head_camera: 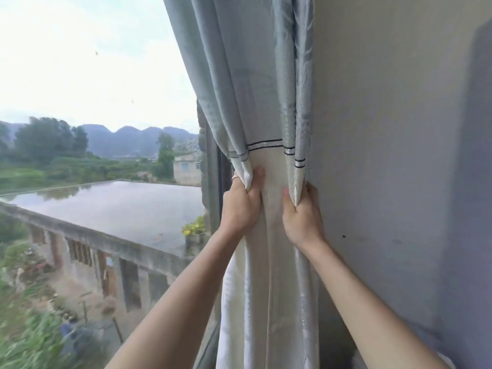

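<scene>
A curtain (255,83) hangs gathered at the right side of a window; its upper part is grey-blue, its lower part cream, with two thin dark stripes between them. My left hand (241,206) grips a fold at the curtain's left edge, thumb laid over the cream cloth, a ring on one finger. My right hand (302,217) grips a fold at the curtain's right edge, close against the wall. Both arms reach up from the bottom of the view.
A grey-lilac wall (394,155) fills the right half, right behind the curtain. The window glass (93,129) is on the left, its dark frame (213,182) beside my left hand. Outside lie a wet flat roof, trees and hills.
</scene>
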Motion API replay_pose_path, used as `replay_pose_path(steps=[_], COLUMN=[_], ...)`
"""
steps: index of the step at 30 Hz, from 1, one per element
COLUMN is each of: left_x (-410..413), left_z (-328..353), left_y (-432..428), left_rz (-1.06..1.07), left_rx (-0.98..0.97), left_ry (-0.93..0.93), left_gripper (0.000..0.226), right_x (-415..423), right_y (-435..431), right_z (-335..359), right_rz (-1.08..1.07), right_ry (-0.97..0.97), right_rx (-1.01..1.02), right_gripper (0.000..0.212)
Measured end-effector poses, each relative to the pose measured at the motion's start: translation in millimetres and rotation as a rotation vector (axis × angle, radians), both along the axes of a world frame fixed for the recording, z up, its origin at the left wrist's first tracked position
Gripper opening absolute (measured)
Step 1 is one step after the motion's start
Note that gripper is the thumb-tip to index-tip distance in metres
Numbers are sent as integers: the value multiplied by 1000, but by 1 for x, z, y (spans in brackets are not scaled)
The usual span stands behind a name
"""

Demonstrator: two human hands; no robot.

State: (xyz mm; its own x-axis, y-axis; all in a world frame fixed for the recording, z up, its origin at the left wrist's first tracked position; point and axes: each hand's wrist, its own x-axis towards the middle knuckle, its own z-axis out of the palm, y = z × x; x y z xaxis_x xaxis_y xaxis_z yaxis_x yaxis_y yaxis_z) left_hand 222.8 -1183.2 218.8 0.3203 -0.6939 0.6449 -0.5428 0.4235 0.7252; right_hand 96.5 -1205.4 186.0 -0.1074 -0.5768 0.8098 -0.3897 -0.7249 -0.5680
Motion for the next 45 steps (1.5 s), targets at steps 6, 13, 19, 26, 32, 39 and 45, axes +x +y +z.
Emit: replay_pose_path(steps=[6,13,19,26,32,39,45], left_x=[-22,-35,-26,-8,-20,10,18], left_z=[6,15,13,9,-22,-20,12], left_y=[-101,-211,-309,-368,-331,-237,-118], left_rz=[-117,-228,-219,-119,-67,-119,-415], left_rx=[75,128,66,45,61,176,-31], left_ry=[-30,-40,32,-14,52,-75,252], left_gripper=[67,53,50,46,43,40,49], right_x=[-35,-65,-49,-44,-35,-34,-19], right_y=[-85,-186,-280,-337,-312,-243,-131], right_z=[6,21,24,-3,-27,-21,38], right_rz=[-218,-248,-237,-340,-292,-71,-55], right_ry=[139,224,280,325,249,223,-59], right_rx=[317,511,533,349,452,542,167], right_gripper=[51,76,75,66,69,58,66])
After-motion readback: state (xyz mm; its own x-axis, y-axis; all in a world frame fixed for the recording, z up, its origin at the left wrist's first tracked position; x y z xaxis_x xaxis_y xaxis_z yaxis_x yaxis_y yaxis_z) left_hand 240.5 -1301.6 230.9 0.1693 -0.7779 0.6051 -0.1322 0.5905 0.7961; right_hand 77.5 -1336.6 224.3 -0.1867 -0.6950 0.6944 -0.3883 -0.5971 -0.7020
